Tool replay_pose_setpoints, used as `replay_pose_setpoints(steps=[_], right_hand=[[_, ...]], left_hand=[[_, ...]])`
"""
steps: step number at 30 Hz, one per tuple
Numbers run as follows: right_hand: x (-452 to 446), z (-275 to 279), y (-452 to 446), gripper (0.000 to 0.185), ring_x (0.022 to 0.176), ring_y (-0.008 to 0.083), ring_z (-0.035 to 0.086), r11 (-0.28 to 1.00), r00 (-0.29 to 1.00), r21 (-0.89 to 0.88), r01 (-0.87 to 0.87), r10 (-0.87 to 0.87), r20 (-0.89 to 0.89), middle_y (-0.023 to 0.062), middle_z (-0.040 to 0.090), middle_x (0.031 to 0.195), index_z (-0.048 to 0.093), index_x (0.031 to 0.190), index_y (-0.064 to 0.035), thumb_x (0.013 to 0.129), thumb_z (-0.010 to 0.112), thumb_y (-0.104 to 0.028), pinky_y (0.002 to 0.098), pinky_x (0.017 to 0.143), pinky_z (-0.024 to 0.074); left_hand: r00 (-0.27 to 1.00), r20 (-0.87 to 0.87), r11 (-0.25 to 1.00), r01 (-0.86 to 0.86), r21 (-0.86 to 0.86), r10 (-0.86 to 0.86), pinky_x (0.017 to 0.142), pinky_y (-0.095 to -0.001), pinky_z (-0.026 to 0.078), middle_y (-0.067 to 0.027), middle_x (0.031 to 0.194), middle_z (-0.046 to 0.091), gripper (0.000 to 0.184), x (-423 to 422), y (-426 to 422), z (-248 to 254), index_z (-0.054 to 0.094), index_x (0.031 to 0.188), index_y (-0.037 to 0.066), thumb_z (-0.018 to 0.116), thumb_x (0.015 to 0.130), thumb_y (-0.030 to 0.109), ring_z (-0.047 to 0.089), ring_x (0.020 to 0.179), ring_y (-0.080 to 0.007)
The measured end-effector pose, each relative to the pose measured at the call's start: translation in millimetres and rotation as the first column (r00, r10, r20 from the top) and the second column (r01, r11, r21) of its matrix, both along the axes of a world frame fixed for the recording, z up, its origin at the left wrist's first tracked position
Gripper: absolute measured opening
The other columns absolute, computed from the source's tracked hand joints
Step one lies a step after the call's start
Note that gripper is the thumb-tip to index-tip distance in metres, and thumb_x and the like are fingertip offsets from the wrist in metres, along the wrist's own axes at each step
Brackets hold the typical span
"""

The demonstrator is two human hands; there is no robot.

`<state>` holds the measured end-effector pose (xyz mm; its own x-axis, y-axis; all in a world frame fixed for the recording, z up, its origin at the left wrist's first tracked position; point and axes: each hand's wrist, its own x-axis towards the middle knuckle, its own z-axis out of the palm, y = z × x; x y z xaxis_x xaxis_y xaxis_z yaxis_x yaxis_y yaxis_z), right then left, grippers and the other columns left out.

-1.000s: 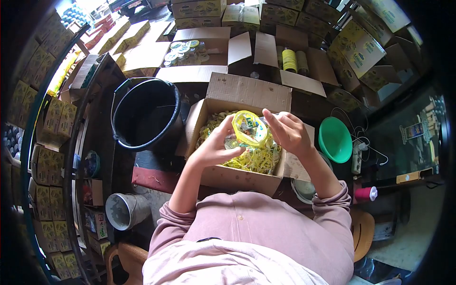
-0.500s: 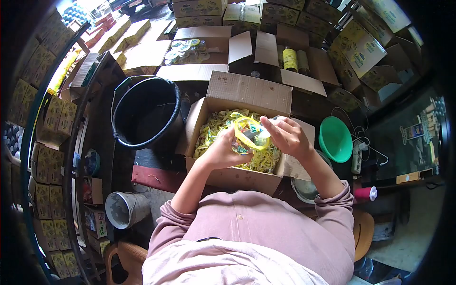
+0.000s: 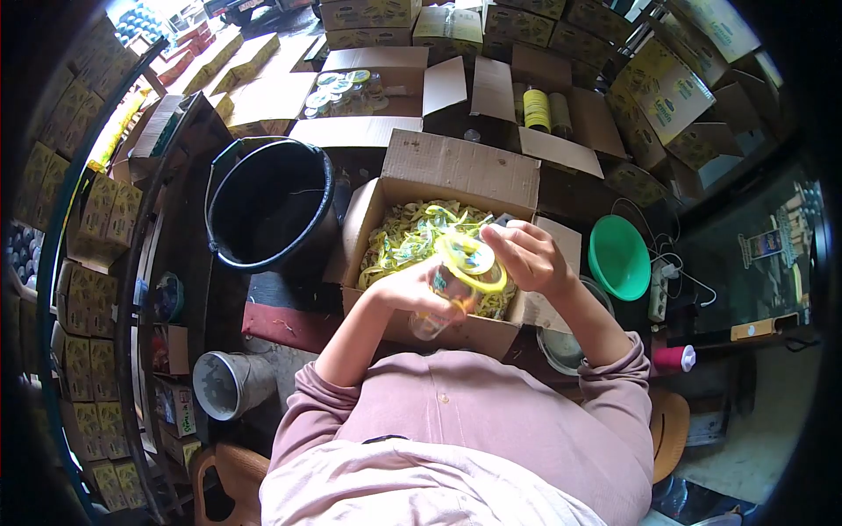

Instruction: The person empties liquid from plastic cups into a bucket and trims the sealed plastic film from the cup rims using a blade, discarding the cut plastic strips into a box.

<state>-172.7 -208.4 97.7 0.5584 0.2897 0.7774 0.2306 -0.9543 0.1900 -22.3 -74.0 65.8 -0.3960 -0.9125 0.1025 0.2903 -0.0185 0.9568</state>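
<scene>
My left hand [image 3: 417, 291] is wrapped around a clear plastic cup [image 3: 430, 326], held tilted over the front of an open cardboard box. A loop of yellow plastic film [image 3: 488, 284] and a printed round lid [image 3: 474, 257] show at the cup's upper end. Beside that rim is my right hand [image 3: 531, 256], fingers closed in a pinch. Something small and dark shows by its fingertips, but its kind is not clear. Beneath both hands, the cardboard box [image 3: 460, 167] holds a heap of yellow and green plastic strips [image 3: 403, 241].
A black bucket [image 3: 330, 188] stands left of the box, with a grey bucket [image 3: 235, 386] lower down. To the right are a green basin [image 3: 619, 258], a power strip [image 3: 660, 298] and a pink thread spool [image 3: 674, 358]. Behind, an open carton [image 3: 373, 128] holds lidded cups.
The cup has tipped and come lower, so its clear body now shows below my left hand. A grey blade-like piece seen across the rim earlier is no longer visible there.
</scene>
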Motion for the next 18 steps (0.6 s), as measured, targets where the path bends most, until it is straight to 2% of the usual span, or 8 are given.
replay_pose_setpoints(steps=[5, 6, 8, 9, 10, 13, 16, 18], right_hand=[[0.6, 5.9, 0.0, 0.048, 0.062, 0.0118, 0.057, 0.999, 1.0, 0.038, 0.017, -0.016, -0.027, 0.0052, 0.061, 0.074, 0.05, 0.114, 0.0069, 0.069, 0.062, -0.003, 0.0266, 0.062, 0.0483], [0.4, 5.7, -0.6, 0.048, 0.062, 0.0115, 0.057, 0.998, 0.999, 0.049, 0.033, -0.031, -0.038, 0.005, 0.061, 0.074, 0.05, 0.115, 0.0068, 0.069, 0.062, -0.003, 0.0264, 0.062, 0.0483], [3.0, 5.0, -5.9, 0.05, 0.061, 0.0116, 0.057, 0.995, 0.998, 0.069, 0.066, -0.065, -0.009, 0.0044, 0.06, 0.073, 0.048, 0.117, 0.006, 0.069, 0.061, 0.0, 0.0266, 0.061, 0.0479], [3.7, 4.8, -8.1, 0.05, 0.061, 0.0119, 0.056, 0.994, 0.997, 0.079, 0.076, -0.076, -0.004, 0.0045, 0.06, 0.073, 0.048, 0.118, 0.0057, 0.069, 0.061, 0.001, 0.0269, 0.061, 0.0478], [4.3, 4.8, -9.7, 0.051, 0.061, 0.0123, 0.056, 0.992, 0.996, 0.089, 0.087, -0.088, 0.002, 0.0045, 0.06, 0.072, 0.047, 0.118, 0.0055, 0.069, 0.06, 0.002, 0.0272, 0.061, 0.0478], [3.4, 9.5, -16.3, 0.054, 0.06, 0.0135, 0.055, 0.989, 0.992, 0.072, 0.129, -0.129, -0.012, 0.0043, 0.058, 0.069, 0.045, 0.121, 0.0047, 0.069, 0.059, 0.002, 0.0277, 0.063, 0.048], [2.7, 13.6, -16.0, 0.056, 0.061, 0.0136, 0.055, 0.985, 0.985, 0.044, 0.167, -0.164, -0.06, 0.0037, 0.057, 0.066, 0.044, 0.122, 0.0042, 0.068, 0.058, 0.0, 0.0276, 0.065, 0.0478], [3.2, 13.2, -14.3, 0.057, 0.061, 0.0135, 0.055, 0.984, 0.981, 0.034, 0.175, -0.171, -0.096, 0.0036, 0.057, 0.066, 0.043, 0.123, 0.004, 0.069, 0.058, -0.001, 0.0277, 0.065, 0.0478]], left_hand=[[0.956, -0.237, 0.984, 0.178, 0.002, -0.173, 0.056, -0.0241, 0.046, -0.0059, 0.072, 0.058, 0.034, 0.4, -7.7, -8.3, 0.052, 0.093, -0.001, 0.065, 0.064, 0.011, 0.055, 0.062, -0.0124], [0.951, -0.255, 0.98, 0.193, 0.047, -0.175, 0.058, -0.026, 0.049, -0.0087, 0.081, 0.059, 0.05, 5.8, -7.4, -8.9, 0.045, 0.109, -0.001, 0.065, 0.064, 0.012, 0.057, 0.069, -0.0141], [0.978, -0.189, 0.995, -0.079, 0.065, 0.091, 0.063, -0.0278, 0.051, -0.0116, 0.097, 0.056, 0.07, 8.1, -6.0, -8.5, 0.029, 0.124, 0.0, 0.066, 0.065, 0.013, 0.057, 0.08, -0.0159], [0.97, 0.038, 0.959, -0.243, 0.145, 0.24, 0.066, -0.0288, 0.052, -0.0128, 0.115, 0.045, 0.082, 16.9, -1.6, -20.9, 0.017, 0.13, 0.001, 0.067, 0.066, 0.012, 0.053, 0.093, -0.0175], [0.941, 0.071, 0.939, -0.336, 0.07, 0.331, 0.078, -0.03, 0.047, -0.0122, 0.122, 0.039, 0.079, 20.7, -0.2, -14.1, 0.019, 0.13, 0.002, 0.067, 0.067, 0.009, 0.046, 0.104, -0.0183], [0.923, 0.071, 0.913, -0.361, -0.19, 0.379, 0.1, -0.0298, 0.023, -0.0106, 0.123, 0.038, 0.067, 19.4, -7.6, 8.8, 0.023, 0.129, 0.004, 0.058, 0.071, 0.005, 0.032, 0.118, -0.0159], [0.884, 0.013, 0.871, -0.459, -0.174, 0.468, 0.1, -0.0307, 0.024, -0.0103, 0.121, 0.04, 0.064, 14.6, -3.9, 5.4, 0.027, 0.127, 0.004, 0.055, 0.07, 0.003, 0.034, 0.116, -0.0159], [0.793, 0.103, 0.778, -0.551, -0.302, 0.601, 0.097, -0.0298, 0.028, -0.0104, 0.116, 0.045, 0.064, 4.5, -5.3, 10.4, 0.032, 0.123, 0.002, 0.062, 0.067, 0.009, 0.04, 0.112, -0.0169]])
